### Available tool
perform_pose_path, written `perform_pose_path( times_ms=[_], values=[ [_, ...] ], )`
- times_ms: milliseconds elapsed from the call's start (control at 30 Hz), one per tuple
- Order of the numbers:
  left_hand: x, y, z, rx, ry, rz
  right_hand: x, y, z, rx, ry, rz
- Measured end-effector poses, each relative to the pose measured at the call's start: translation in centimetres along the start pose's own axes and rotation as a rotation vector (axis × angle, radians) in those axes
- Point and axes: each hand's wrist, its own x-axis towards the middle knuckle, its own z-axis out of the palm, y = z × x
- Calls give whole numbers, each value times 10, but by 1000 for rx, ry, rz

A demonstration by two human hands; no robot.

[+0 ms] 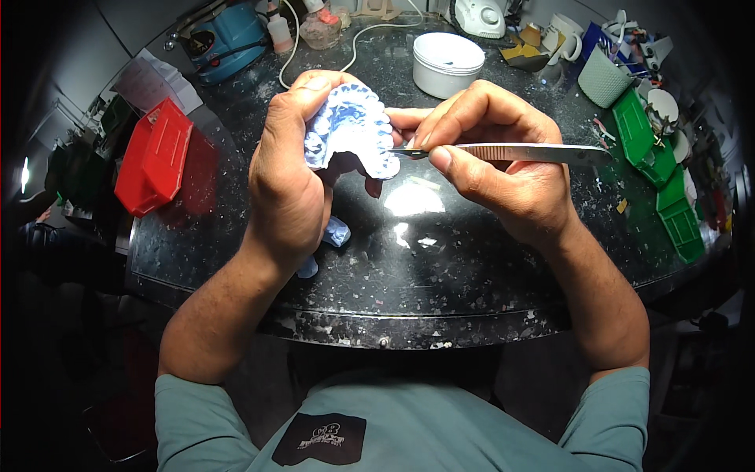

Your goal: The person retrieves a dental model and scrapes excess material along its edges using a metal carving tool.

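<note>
My left hand [287, 169] grips a pale blue-white dental cast [346, 118], a horseshoe-shaped arch of teeth, raised above the table. The thumb lies along its left side, and the far fingers are mostly hidden behind it. In my right hand [503, 157] is a scalpel [535, 153] with a flat metal handle, pinched between thumb and fingers. Its tip points left and meets the right edge of the cast near the back teeth; the exact contact is too small to make out. Below the left hand, small bluish lumps [336, 232] lie on the table.
The dark speckled table [472, 275] has a curved near edge. A red tray [155, 157] stands at left, green trays [645, 138] at right. Farther back are a white tub [448, 63], a blue machine [230, 43], a white cable [354, 47] and a textured cup [604, 79].
</note>
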Motion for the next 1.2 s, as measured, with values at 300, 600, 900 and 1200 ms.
perform_pose_path(
  times_ms=[300,600,900,1200],
  values=[
    [0,2,-6,266,-18,94,0,-1,1,-17,8,-7],
    [1,0,-15,-116,-187,29,1,-3,-1,-82,-37,-12],
    [6,-5,-22,-329,-213,-100,3,-4,-1,-198,-73,-71],
    [0,11,4,-263,-124,-56,0,-7,-9,-252,299,-286]
  ],
)
